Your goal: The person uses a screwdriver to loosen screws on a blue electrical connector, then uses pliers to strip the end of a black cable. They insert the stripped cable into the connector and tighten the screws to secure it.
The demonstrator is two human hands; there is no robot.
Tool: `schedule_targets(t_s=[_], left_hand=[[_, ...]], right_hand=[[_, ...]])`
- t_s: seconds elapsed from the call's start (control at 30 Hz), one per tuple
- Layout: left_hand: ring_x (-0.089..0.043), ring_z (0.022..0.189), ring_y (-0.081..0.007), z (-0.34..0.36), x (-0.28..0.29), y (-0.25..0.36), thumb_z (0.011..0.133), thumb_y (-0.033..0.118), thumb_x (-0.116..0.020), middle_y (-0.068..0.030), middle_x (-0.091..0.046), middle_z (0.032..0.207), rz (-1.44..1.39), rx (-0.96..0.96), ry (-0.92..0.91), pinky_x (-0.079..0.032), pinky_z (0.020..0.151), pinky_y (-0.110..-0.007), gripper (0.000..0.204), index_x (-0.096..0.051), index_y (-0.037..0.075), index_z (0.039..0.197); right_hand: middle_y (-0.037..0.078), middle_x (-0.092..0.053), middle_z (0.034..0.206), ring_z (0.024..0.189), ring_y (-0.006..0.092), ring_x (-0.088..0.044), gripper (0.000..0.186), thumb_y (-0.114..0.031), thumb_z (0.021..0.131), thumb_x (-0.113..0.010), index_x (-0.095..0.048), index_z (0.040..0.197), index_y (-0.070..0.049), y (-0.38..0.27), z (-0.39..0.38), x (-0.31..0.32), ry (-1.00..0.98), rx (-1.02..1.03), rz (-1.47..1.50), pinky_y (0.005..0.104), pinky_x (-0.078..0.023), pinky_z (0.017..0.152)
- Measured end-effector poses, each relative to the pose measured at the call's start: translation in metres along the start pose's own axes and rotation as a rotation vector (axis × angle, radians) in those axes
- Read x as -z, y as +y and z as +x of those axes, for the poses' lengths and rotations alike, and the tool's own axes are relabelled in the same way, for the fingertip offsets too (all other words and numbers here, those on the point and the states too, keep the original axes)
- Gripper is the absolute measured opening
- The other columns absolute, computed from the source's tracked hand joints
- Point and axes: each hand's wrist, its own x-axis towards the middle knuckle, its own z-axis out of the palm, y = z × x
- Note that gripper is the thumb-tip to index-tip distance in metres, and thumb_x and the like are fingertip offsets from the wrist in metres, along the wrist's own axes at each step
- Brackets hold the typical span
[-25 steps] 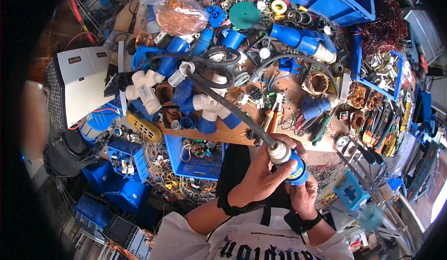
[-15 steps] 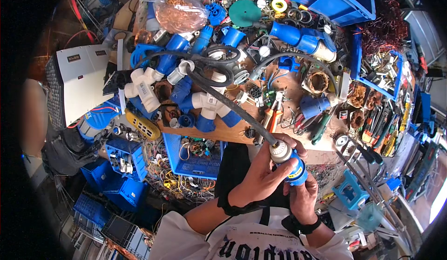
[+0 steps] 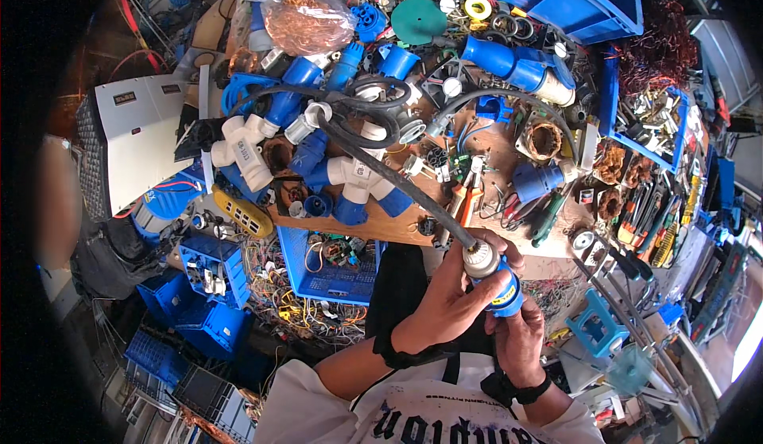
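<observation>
Now blue plug (image 3: 499, 283) between both hands (image 3: 477, 317)

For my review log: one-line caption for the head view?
Both hands, left hand and right hand, grip a blue plug on a black cable above a cluttered workbench.

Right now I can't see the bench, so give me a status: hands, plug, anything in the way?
Left hand grips the plug's grey cap. Right hand holds the blue plug. Black cable runs from it over the cluttered bench.
</observation>
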Motion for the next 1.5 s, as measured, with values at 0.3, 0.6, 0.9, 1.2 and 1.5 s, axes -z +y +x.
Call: schedule_targets(t_s=[0.3,0.6,0.9,1.2,1.5], left_hand=[[-0.058,0.111,-0.0251,0.001,-0.006,0.006,0.088,0.005,-0.06,-0.015,-0.052,0.119,-0.031,0.096,0.096,-0.047,0.094,-0.041,0.041,-0.039,0.005,0.123],[-0.057,0.094,-0.0118,-0.002,-0.015,-0.013,0.084,-0.001,-0.066,-0.006,-0.056,0.105,-0.055,0.104,0.154,-0.048,0.081,-0.029,0.034,-0.047,0.004,0.111],[-0.054,0.088,-0.0096,0.002,-0.025,-0.014,0.081,-0.007,-0.066,-0.003,-0.053,0.095,-0.028,0.128,0.245,-0.047,0.075,-0.027,0.031,-0.048,0.006,0.102],[-0.054,0.087,-0.0091,0.003,-0.025,-0.016,0.081,-0.008,-0.065,-0.0028,-0.053,0.095,-0.026,0.116,0.25,-0.047,0.074,-0.027,0.03,-0.048,0.006,0.101],[-0.054,0.087,-0.0088,0.001,-0.022,-0.015,0.08,-0.005,-0.067,-0.003,-0.054,0.095,0.034,0.126,0.26,-0.047,0.074,-0.026,0.03,-0.048,0.006,0.101]], right_hand=[[0.005,-0.064,0.077,0.064,0.0128,-0.06,0.014,-0.015,0.093,-0.062,-0.066,0.088,-0.003,-0.012,0.002,0.0,-0.09,-0.152,0.033,0.0252,-0.048,0.058],[0.005,-0.064,0.081,0.067,0.0135,-0.06,0.013,-0.016,0.093,-0.061,-0.065,0.091,-0.003,-0.015,-0.001,0.0,-0.091,-0.235,0.109,0.027,-0.049,0.06],[0.004,-0.064,0.084,0.071,0.0153,-0.06,0.011,-0.018,0.092,-0.062,-0.065,0.095,-0.007,-0.01,-0.003,0.001,-0.059,-0.315,0.305,0.0272,-0.047,0.063],[0.003,-0.061,0.085,0.071,0.0161,-0.057,0.014,-0.022,0.092,-0.062,-0.064,0.098,-0.009,-0.014,-0.001,0.0,-0.051,-0.395,0.344,0.0277,-0.043,0.062],[0.002,-0.059,0.084,0.072,0.0147,-0.053,0.017,-0.024,0.088,-0.066,-0.063,0.098,-0.01,-0.015,0.0,-0.001,-0.073,-0.503,0.426,0.0275,-0.041,0.064]])
